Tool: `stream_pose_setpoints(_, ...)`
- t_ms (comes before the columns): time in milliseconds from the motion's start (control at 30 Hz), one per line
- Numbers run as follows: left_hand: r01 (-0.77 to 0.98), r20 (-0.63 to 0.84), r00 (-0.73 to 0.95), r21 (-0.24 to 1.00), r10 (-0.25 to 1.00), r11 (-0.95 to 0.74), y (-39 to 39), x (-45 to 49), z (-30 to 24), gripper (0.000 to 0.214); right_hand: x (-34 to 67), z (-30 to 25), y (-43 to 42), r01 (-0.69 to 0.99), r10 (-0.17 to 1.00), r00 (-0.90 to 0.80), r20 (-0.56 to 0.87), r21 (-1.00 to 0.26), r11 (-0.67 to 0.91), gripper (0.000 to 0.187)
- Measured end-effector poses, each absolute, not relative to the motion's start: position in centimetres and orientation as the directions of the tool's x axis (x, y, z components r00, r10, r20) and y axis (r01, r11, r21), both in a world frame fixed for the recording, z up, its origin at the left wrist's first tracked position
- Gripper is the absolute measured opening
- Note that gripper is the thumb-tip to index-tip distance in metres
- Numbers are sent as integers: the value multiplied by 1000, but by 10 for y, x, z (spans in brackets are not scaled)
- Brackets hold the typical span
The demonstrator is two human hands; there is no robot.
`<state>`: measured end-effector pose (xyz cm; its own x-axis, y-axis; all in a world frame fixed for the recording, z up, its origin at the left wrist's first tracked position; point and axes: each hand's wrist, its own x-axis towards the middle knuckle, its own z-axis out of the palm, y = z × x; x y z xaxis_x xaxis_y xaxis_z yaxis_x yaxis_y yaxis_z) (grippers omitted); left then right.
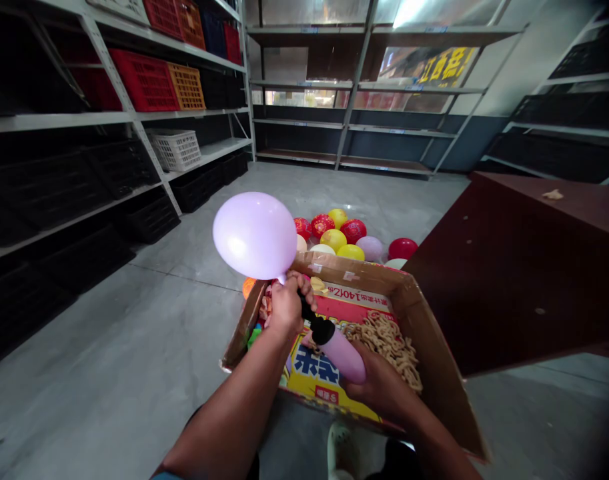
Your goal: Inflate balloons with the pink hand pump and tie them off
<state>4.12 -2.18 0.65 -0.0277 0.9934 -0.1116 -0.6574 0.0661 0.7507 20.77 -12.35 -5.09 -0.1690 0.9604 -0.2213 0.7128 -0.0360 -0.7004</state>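
My left hand (287, 305) is closed round the neck of an inflated lilac balloon (255, 235), pinching it onto the black nozzle of a hand pump. My right hand (379, 383) grips the pink barrel of the pump (340, 352) from below. Both hands hover over an open cardboard box (424, 320) on the floor. Inside the box lie a heap of tan rubber bands (389, 343) and some uninflated balloons at its left side.
A cluster of red, yellow and pale inflated balloons (344, 240) lies on the grey floor behind the box. A dark brown table (524, 267) stands at right. Metal shelves with red, orange, white and black crates (149, 80) line the left and back walls.
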Motion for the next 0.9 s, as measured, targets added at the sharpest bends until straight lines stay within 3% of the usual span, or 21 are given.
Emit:
stream_pose_setpoints(133, -661, -114, -11, 746, 993, 79, -26, 51, -1, 14, 204, -49, -122, 697, 964, -161, -209, -716, -39, 42)
stream_pose_setpoints(567, -678, -31, -176, 729, 984, -98, -9, -5, 31, 17, 240, -55, -125, 679, 915, -299, -270, -734, 5, 28)
stream_pose_setpoints(900, -674, -141, -51, 735, 989, 70, -25, 46, 2, 14, 217, -62, -120, 713, 959, -190, -208, -701, -11, 44)
